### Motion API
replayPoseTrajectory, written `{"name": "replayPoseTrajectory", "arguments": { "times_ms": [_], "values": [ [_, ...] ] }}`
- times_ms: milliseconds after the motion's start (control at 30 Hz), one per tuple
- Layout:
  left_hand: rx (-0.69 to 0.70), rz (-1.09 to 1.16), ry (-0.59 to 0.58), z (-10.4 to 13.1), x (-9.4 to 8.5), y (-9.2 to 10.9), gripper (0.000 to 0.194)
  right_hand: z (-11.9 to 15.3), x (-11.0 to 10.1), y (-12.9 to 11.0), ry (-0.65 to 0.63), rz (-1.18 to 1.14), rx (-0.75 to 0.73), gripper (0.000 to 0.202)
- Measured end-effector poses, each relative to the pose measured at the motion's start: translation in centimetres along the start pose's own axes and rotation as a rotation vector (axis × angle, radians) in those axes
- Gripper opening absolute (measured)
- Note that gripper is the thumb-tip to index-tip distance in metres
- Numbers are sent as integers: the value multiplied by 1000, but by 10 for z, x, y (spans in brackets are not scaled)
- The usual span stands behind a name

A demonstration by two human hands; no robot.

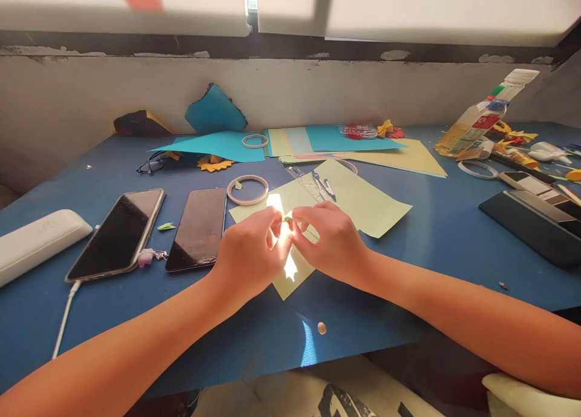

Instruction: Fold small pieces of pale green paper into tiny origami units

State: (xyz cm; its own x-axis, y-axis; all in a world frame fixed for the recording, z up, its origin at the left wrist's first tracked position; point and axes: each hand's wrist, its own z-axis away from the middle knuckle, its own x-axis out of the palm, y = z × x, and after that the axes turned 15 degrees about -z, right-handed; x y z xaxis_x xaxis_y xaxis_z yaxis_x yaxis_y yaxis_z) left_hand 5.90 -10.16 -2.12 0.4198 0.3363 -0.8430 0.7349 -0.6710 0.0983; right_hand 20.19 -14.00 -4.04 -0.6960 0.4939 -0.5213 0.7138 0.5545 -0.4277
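In the head view, the left hand [254, 241] and right hand [329, 241] pinch a small green paper piece [287, 219] between thumb and finger tips, nearly touching, above the pale green paper sheet [284, 288].

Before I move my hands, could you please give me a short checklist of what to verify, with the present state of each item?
1. Both hands on the piece: ok; left hand and right hand meet at the small green piece.
2. Shape of the piece: cannot tell; fingertips mostly hide it.
3. Even light: not ok; strong sun glares on the paper around the fingertips.
4. Nearest phone clear of the left hand: cannot tell; they look very close.
5. Bottle away from both hands: ok; it's far to the right.
6. Bottle standing firmly: cannot tell; it looks tilted, perhaps from the lens.
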Motion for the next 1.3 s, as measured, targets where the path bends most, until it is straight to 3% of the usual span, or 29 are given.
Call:
{"name": "replayPoseTrajectory", "arguments": {
  "times_ms": [133, 400, 567, 633, 800, 1067, 1300],
  "values": [
    [12, 14, -13, 0, -1, 0, 12, 0, -1, -2, -13, -16, 35, 10],
    [44, 28, -2, -1, -3, 1, 18, -1, -3, 2, -70, -25, 3, 22],
    [30, 50, -10, -1, -5, 2, 8, 0, -5, -2, -63, -120, 73, 20],
    [24, 98, 2, -1, -6, 3, 14, -1, -6, -5, -71, -179, 111, 19],
    [-94, 290, 11, -1, -8, 7, 12, -5, -9, -10, -87, -299, 199, 18],
    [-221, 496, -103, 0, -14, 10, 8, 0, -5, -11, -5, -253, 197, 17],
    [-251, 502, -100, -3, -15, 10, 8, 0, -7, -11, -11, -291, 181, 17]
  ]
}}
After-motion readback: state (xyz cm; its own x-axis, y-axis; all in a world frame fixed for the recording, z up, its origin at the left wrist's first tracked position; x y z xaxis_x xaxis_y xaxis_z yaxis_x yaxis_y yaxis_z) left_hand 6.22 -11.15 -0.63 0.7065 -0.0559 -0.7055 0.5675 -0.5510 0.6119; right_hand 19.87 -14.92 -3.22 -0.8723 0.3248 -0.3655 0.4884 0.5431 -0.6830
